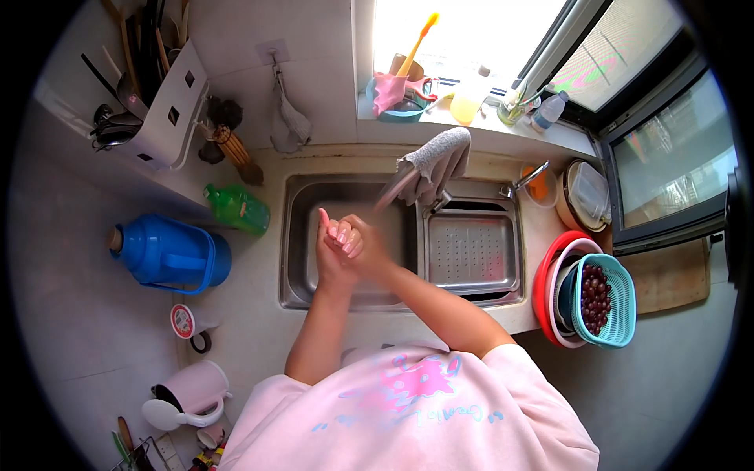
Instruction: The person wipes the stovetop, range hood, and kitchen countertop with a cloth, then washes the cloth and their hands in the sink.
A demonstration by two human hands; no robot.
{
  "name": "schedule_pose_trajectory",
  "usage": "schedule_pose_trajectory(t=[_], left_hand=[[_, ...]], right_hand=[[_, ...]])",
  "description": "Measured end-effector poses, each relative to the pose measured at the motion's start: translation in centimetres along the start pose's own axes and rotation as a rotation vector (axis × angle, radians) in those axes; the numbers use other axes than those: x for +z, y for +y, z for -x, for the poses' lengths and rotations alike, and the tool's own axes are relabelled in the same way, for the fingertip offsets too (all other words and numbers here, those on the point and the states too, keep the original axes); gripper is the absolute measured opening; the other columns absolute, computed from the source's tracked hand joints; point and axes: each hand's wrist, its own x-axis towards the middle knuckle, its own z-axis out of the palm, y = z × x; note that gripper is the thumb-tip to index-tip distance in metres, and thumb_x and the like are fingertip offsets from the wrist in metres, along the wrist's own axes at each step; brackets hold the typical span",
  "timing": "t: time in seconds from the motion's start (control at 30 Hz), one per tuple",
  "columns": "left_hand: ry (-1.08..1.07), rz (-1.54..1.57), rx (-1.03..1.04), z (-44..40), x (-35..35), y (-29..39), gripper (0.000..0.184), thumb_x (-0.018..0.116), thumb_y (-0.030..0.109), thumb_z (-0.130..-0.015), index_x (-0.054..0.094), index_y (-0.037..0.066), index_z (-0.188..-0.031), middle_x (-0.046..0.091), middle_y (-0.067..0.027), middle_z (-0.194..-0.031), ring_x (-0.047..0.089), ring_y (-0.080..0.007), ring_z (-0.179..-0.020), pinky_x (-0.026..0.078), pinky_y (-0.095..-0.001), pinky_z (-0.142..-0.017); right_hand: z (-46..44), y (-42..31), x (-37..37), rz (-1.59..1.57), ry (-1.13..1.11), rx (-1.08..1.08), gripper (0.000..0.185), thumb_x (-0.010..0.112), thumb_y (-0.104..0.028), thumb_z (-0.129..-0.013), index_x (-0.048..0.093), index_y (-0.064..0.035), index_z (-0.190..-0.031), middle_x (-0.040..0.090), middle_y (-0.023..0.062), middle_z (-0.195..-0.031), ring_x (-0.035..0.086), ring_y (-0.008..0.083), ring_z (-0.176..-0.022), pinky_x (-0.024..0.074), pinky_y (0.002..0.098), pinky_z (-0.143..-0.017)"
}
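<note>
My left hand (333,255) and my right hand (372,245) are clasped together above the left basin of a steel sink (294,235). The left thumb points up and away from me. Curled fingers with visible nails lie between the palms, and the right hand is slightly blurred. No object shows between the hands, though their inner sides are hidden. Just beyond them stands the faucet (397,188), with a grey cloth (440,165) draped over it. A perforated steel tray (471,247) sits in the right basin.
Left on the counter are a green bottle (238,209), a blue thermos (173,253) and a pink kettle (192,386). On the right, a turquoise basket (624,302) of dark red grapes (595,298) rests on stacked basins (546,290). An open window (675,149) stands at the right.
</note>
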Motion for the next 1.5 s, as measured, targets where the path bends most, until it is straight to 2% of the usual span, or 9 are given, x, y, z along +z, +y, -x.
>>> schedule_pose_trajectory(t=[0.23,0.43,0.57,0.77,0.87,1.03,1.2,1.4,1.5], left_hand=[[-0.116,0.002,-0.316,-0.2,-1.6,2.1,0.063,0.031,0.048,-0.108,0.049,0.014,-0.059,0.049,-0.0012,-0.055,0.047,-0.0126,-0.042,0.041,-0.0238,-0.037],[0.268,-0.408,-0.246,-0.2,-2.8,4.6,0.059,0.041,0.050,-0.106,0.041,0.017,-0.058,0.039,0.0013,-0.049,0.038,-0.0103,-0.036,0.029,-0.0227,-0.033],[0.275,-0.742,-0.230,0.7,-2.0,3.3,0.044,0.050,0.044,-0.104,0.048,0.016,-0.069,0.043,0.0022,-0.050,0.036,-0.0076,-0.035,0.024,-0.0223,-0.033],[0.365,-0.811,-0.194,0.8,-0.4,-0.8,0.048,0.048,0.039,-0.106,0.044,0.016,-0.064,0.037,0.0018,-0.045,0.032,-0.0094,-0.031,0.022,-0.0255,-0.028],[0.112,-0.633,-0.329,0.6,-1.6,0.9,0.028,0.050,0.028,-0.105,0.061,0.010,-0.088,0.057,0.0029,-0.079,0.054,-0.0059,-0.066,0.044,-0.0233,-0.056],[0.319,-0.685,-0.073,0.2,0.6,-1.0,0.026,0.049,0.023,-0.105,0.062,0.007,-0.089,0.059,0.0003,-0.083,0.057,-0.0089,-0.073,0.047,-0.0264,-0.062],[0.327,-0.735,-0.078,0.1,0.5,-0.7,0.026,0.050,0.025,-0.104,0.061,0.007,-0.088,0.059,0.0001,-0.086,0.058,-0.0088,-0.076,0.048,-0.0262,-0.065],[0.387,-0.735,-0.024,0.8,1.0,-1.0,0.023,0.050,0.026,-0.104,0.061,0.008,-0.094,0.060,-0.0003,-0.091,0.059,-0.0088,-0.080,0.049,-0.0254,-0.068],[0.420,-0.806,0.017,0.9,0.0,-0.9,0.028,0.048,0.032,-0.105,0.057,0.011,-0.090,0.055,0.0008,-0.080,0.052,-0.0085,-0.067,0.041,-0.0251,-0.057]], right_hand=[[2.1,-0.9,1.3,0.182,0.191,-0.112,0.048,0.076,-0.021,-0.076,0.058,-0.0088,-0.119,0.069,0.0170,-0.092,0.067,0.0397,-0.089,0.0534,0.0430,-0.076],[2.3,1.3,1.0,-0.220,-0.180,-0.020,0.057,0.076,-0.032,-0.087,0.050,-0.0054,-0.130,0.065,0.0112,-0.102,0.068,0.0266,-0.090,0.0545,0.0372,-0.084],[1.4,1.0,-0.7,-0.693,-0.260,0.491,0.056,0.069,-0.042,-0.093,0.051,-0.0043,-0.130,0.063,0.0061,-0.093,0.067,0.0151,-0.079,0.0580,0.0304,-0.075],[-0.4,2.1,-1.4,-0.685,-0.371,0.558,0.035,0.062,-0.037,-0.096,0.065,-0.0032,-0.106,0.056,0.0033,-0.066,0.056,0.0106,-0.049,0.0504,0.0256,-0.045],[-0.5,0.3,-1.8,-0.659,-0.267,0.615,0.034,0.058,-0.034,-0.095,0.068,-0.0015,-0.098,0.052,0.0028,-0.058,0.052,0.0105,-0.042,0.0458,0.0264,-0.038],[-1.3,1.9,-0.4,-0.573,-0.121,0.507,0.036,0.056,-0.032,-0.093,0.070,0.0013,-0.093,0.053,0.0043,-0.053,0.048,0.0122,-0.035,0.0408,0.0278,-0.031],[-2.0,-0.1,-1.5,-0.358,-0.165,0.484,0.033,0.053,-0.020,-0.086,0.073,0.0058,-0.090,0.071,0.0097,-0.083,0.065,0.0160,-0.080,0.0506,0.0296,-0.073],[-2.1,0.7,-0.8,-0.281,-0.187,0.364,0.035,0.053,-0.024,-0.087,0.072,0.0053,-0.088,0.070,0.0083,-0.082,0.064,0.0151,-0.078,0.0503,0.0297,-0.072],[-1.7,2.1,0.6,-0.314,-0.068,0.244,0.043,0.054,-0.035,-0.089,0.071,0.0030,-0.082,0.065,0.0100,-0.063,0.064,0.0182,-0.052,0.0514,0.0361,-0.057]])
